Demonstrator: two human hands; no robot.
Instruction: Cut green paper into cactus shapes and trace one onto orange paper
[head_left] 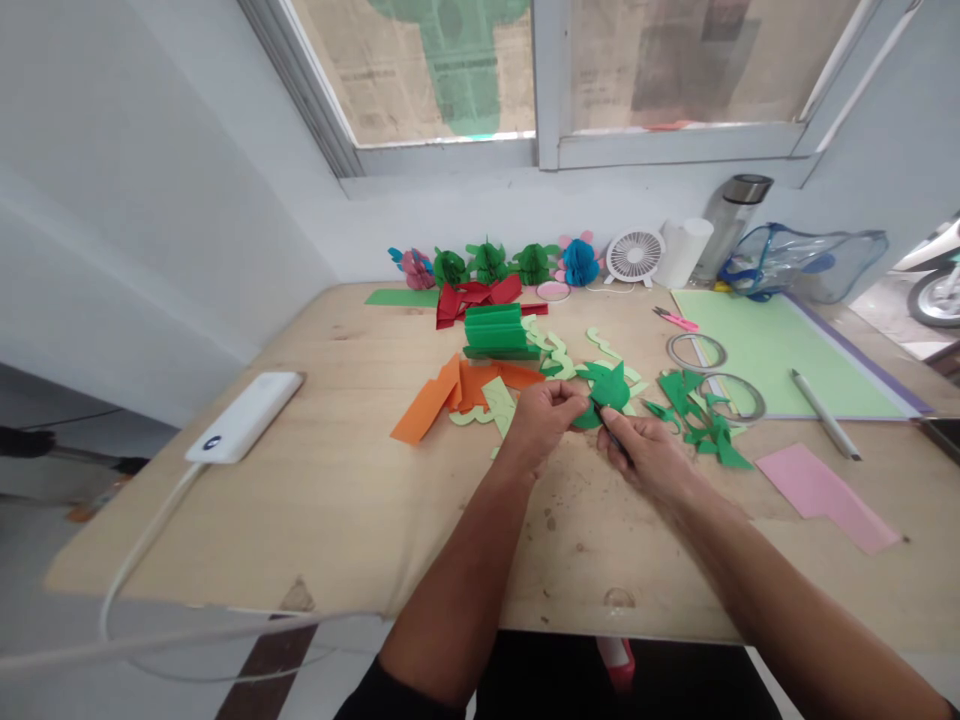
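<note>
A green paper piece (609,388) with pointed edges is between my two hands near the middle of the table. My left hand (546,422) pinches its lower left edge, fingers closed. Closed around a thin dark tool (618,440) is my right hand (651,455), with the tool's tip at the paper's lower edge; the tool's exact kind is hidden by the fingers. Green scraps (720,440) lie to the right of my right hand. Beyond my left hand are orange paper (427,405), pale green wavy strips (555,350) and a folded green stack (493,330).
Along the wall stand paper figures (489,262), a small fan (635,256), a bottle (733,225) and a clear pouch (817,262). Tape rolls (697,350), pink-handled scissors (679,320), a pen (825,412) and pink paper (825,495) lie right. A white power bank (251,415) with a cable is left.
</note>
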